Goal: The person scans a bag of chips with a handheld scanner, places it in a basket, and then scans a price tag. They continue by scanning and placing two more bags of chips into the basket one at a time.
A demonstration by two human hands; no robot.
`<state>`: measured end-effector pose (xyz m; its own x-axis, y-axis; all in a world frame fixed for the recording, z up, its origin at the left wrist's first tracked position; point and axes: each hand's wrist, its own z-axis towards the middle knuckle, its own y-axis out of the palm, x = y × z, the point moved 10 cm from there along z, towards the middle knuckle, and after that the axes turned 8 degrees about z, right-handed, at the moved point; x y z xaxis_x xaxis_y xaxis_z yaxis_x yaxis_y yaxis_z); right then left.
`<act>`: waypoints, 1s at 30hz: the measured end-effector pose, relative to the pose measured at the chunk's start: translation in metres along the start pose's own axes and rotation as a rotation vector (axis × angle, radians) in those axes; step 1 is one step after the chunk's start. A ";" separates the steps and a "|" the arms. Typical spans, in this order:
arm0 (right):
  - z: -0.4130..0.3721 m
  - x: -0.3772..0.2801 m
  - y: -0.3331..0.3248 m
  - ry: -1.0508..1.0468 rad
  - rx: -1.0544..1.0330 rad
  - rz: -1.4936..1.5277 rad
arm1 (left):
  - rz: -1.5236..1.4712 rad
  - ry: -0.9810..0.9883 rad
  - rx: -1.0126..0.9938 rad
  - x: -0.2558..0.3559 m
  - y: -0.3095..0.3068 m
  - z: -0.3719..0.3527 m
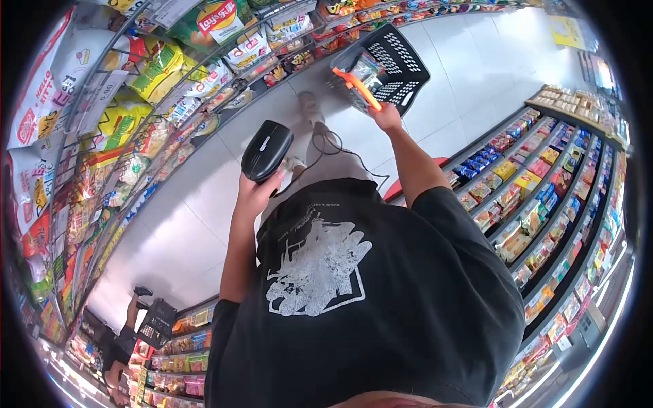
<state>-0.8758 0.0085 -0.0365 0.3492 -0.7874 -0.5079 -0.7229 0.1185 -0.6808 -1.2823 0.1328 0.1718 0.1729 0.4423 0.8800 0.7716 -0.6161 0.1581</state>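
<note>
My left hand (256, 188) is closed around the grip of a black handheld barcode scanner (268, 148), held in front of my body over the floor. A dark cable (328, 141) loops in front of my legs. With my right hand (387, 119) I grip the orange handle (358, 89) of a black shopping basket (401, 78). The basket hangs tilted at my front right, and a small packaged item (367, 68) shows inside it. Some of its contents are hidden by the handle and rim.
Snack shelves (156, 102) with bagged chips run close along my left. On the right stands a tiered display (537, 197) full of small packets. Pale floor tiles (449, 41) lie between them. Behind me at the lower left is another person (119, 347) near a dark basket (158, 324).
</note>
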 end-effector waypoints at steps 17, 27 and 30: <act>0.026 -0.004 0.011 0.034 -0.203 0.492 | -0.237 0.173 0.317 0.059 0.021 0.050; 0.054 0.004 0.004 0.079 -0.234 0.485 | -0.263 0.208 0.405 0.095 0.046 0.092; 0.050 -0.008 0.000 0.109 -0.296 0.582 | -0.212 0.243 0.360 0.098 0.038 0.101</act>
<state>-0.8487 0.0455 -0.0590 -0.1993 -0.7037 -0.6819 -0.9140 0.3845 -0.1297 -1.1745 0.2183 0.2187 -0.1262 0.3422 0.9311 0.9446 -0.2454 0.2182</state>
